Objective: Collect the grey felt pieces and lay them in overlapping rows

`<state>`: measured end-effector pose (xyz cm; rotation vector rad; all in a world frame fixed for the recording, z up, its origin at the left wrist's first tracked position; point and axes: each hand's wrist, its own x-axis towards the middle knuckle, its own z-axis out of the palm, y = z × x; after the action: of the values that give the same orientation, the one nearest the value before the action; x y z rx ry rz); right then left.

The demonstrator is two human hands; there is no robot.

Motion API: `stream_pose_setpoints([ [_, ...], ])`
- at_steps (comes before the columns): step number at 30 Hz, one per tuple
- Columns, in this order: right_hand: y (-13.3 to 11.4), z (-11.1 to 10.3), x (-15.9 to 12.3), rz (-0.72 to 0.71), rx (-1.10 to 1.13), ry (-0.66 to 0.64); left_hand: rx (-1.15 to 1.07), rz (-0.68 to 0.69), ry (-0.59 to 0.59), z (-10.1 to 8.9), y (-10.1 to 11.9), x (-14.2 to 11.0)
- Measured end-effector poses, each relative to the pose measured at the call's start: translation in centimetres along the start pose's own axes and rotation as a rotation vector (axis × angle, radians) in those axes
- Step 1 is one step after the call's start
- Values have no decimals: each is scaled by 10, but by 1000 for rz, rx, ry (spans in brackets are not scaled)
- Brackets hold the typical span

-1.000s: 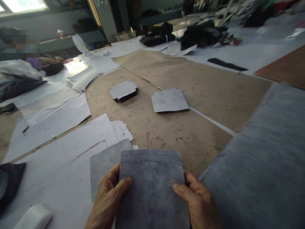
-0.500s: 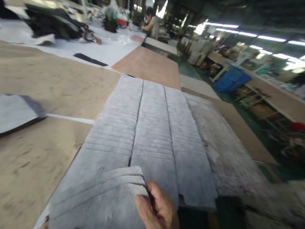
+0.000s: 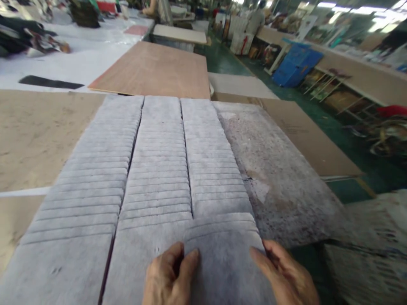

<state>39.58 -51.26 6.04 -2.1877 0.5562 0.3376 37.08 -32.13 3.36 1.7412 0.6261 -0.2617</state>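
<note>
Three columns of overlapping grey fabric pieces lie side by side, each piece set back a little to form a row of stepped edges. At the near end of the right column is a small stack of grey fabric pieces. My left hand pinches its left edge, thumb on top and fingers curled. On the opposite edge, my right hand grips with the thumb above and the fingers beneath. The near end of this stack runs out of the frame.
A worn, stained board lies right of the columns, with cardboard beyond it. Brown sheet material covers the left side. Past the far end is a plywood sheet. A blue cabinet stands across the green floor.
The held fabric pieces have moved from over the left column to the near end of the right column. My left hand, barely visible before, now grips their left edge. The view has shifted.
</note>
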Motion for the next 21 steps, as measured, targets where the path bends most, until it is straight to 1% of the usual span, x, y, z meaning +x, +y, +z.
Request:
stream_pose_setpoints([
  [3, 10, -10, 18, -13, -32, -13, 194, 77, 0, 14, 14, 8],
  [6, 16, -13, 28, -59, -63, -9, 381, 168, 82, 20, 18, 10],
  [9, 20, -11, 32, -91, -104, -8, 511, 240, 165, 22, 16, 12],
  [12, 24, -9, 34, -108, -139, -15, 585, 278, 218, 26, 14, 13],
  [16, 27, -9, 38, -137, -196, -18, 638, 270, 259, 29, 14, 15],
  [21, 26, -10, 38, -138, -196, 3, 610, 291, 279, 31, 14, 14],
])
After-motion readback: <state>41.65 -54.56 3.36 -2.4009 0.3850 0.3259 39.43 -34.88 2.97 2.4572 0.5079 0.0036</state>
